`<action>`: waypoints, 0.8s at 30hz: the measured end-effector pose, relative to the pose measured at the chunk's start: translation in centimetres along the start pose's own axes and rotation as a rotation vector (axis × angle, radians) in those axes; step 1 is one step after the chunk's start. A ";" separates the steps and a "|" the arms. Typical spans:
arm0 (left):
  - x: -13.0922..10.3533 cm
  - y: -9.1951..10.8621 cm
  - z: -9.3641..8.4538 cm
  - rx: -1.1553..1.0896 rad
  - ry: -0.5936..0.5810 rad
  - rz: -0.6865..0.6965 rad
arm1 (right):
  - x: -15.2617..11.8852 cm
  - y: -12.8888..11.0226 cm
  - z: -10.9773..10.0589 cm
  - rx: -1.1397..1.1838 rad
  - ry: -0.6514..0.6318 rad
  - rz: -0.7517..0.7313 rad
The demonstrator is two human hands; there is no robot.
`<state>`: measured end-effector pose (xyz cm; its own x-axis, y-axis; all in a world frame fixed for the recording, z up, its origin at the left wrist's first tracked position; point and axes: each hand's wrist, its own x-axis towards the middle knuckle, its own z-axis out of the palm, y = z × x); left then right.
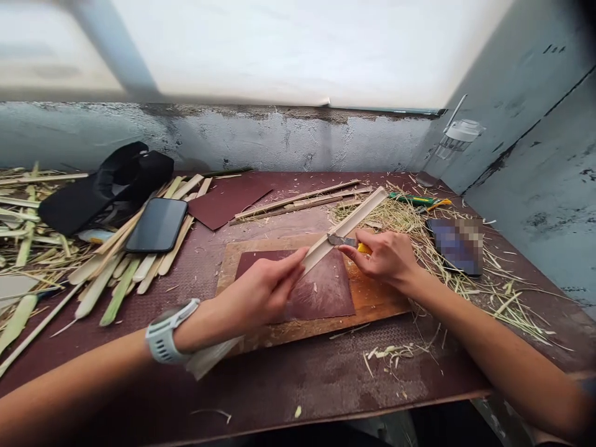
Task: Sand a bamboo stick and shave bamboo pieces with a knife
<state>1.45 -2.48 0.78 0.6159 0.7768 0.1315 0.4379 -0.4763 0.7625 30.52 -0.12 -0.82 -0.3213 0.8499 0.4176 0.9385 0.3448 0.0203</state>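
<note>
Diagonally, a pale, grooved strip (357, 217) runs through the left hand (274, 282), which is closed around it with the thumb along its upper side; one end slants up and away between the hands, and the other comes out below the wrist, near a light-coloured watch (162, 338). The right hand (391, 256) is curled round the yellow handle of a small knife (343, 241), its blade against the strip just beyond the left fingertips.

Beneath both hands lies a wooden board (379, 288) with a dark red sheet (326, 292) on it, on a red-brown table (195, 335). Beyond and right of the right hand are thin shavings (405, 217), a green tool (414, 199) and a phone (456, 246). Left of the left hand, another phone (157, 225) rests on flat strips (112, 285) beside a black item (102, 186). Farther off, a worn grey-blue wall (279, 139) stands below a bright pane (279, 49); a clear container (459, 138) stands in the right corner.
</note>
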 end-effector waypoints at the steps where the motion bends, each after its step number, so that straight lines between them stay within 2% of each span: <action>1: 0.1 0.1 -0.1 -0.045 -0.029 -0.051 | 0.0 0.1 0.0 -0.006 -0.006 -0.002; 3: 0.2 0.3 -0.3 -0.090 -0.062 -0.101 | -0.1 0.2 0.1 -0.012 -0.020 -0.012; 8: 0.1 -0.3 -0.1 0.083 0.010 0.060 | 0.0 0.3 0.2 -0.007 -0.025 -0.016; 13: 0.3 -0.6 -1.0 -0.010 -0.079 -0.007 | -0.2 0.5 0.1 -0.008 -0.046 -0.054; 18: 0.6 -0.8 -1.5 0.041 -0.077 0.041 | -0.2 0.6 -0.1 -0.027 -0.057 -0.063; 24: 0.4 -0.7 -0.9 0.007 -0.066 0.009 | -0.3 0.3 -0.1 -0.033 -0.044 -0.016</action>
<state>0.81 -1.44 0.91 0.6612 0.7440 0.0963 0.4365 -0.4859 0.7572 30.97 -0.34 -0.84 -0.3405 0.8615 0.3766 0.9367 0.3456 0.0564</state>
